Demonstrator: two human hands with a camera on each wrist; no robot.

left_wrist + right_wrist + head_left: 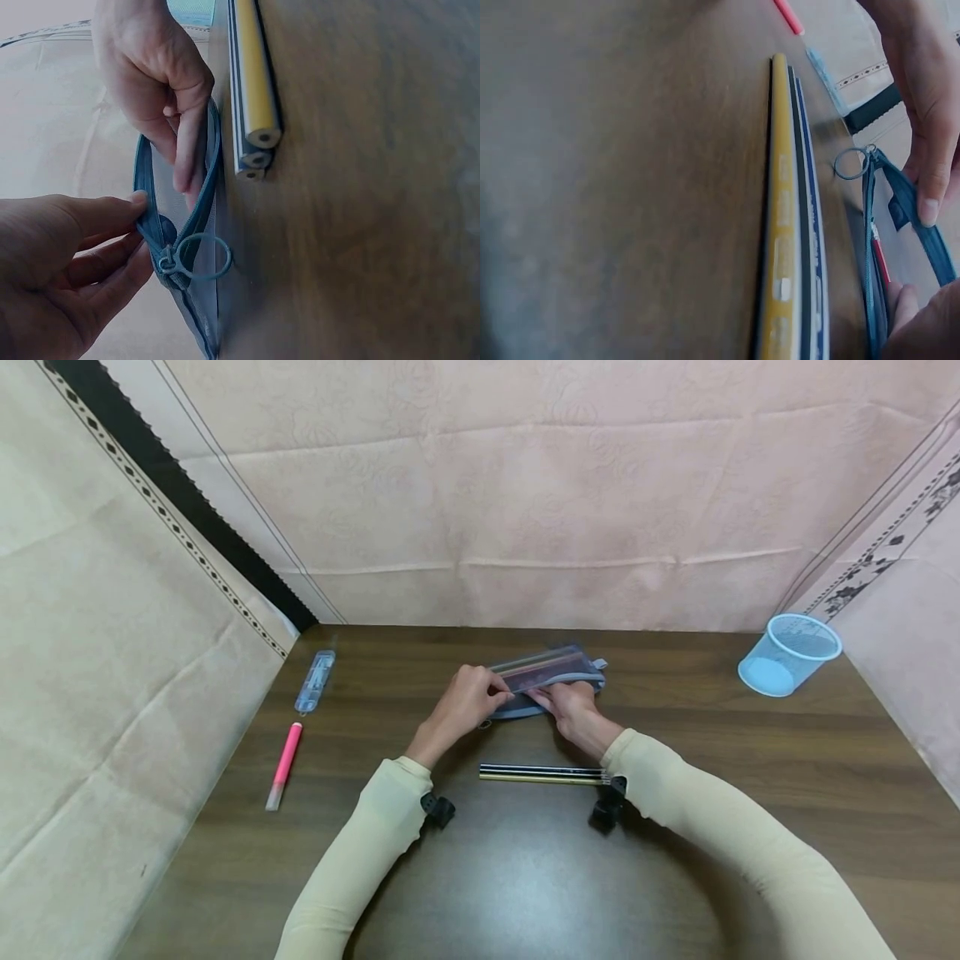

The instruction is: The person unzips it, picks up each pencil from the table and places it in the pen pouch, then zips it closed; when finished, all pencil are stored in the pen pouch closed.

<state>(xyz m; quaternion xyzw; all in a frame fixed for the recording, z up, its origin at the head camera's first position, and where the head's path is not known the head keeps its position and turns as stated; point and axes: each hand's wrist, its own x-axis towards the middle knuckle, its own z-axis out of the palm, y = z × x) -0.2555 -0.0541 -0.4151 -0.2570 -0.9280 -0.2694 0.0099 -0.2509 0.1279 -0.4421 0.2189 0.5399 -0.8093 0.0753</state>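
Pouch point(543, 670) long axis apparently left-right, zip ring point(227, 259) leftward.

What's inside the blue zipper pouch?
A thin red stick shows inside the blue zipper pouch, and the right hand is partly in there too. Anything deeper is covered by that hand and the pouch's sides, so I can't tell.

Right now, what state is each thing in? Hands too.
pouch: unzipped, mouth spread open
left hand: pinches the pouch's edge
right hand: fingers in the pouch's mouth
red item: inside the pouch, partly hidden
three pencils: lying side by side, left ends flat
pink marker: lying flat
blue item: lying flat, kind unclear
cup: upright
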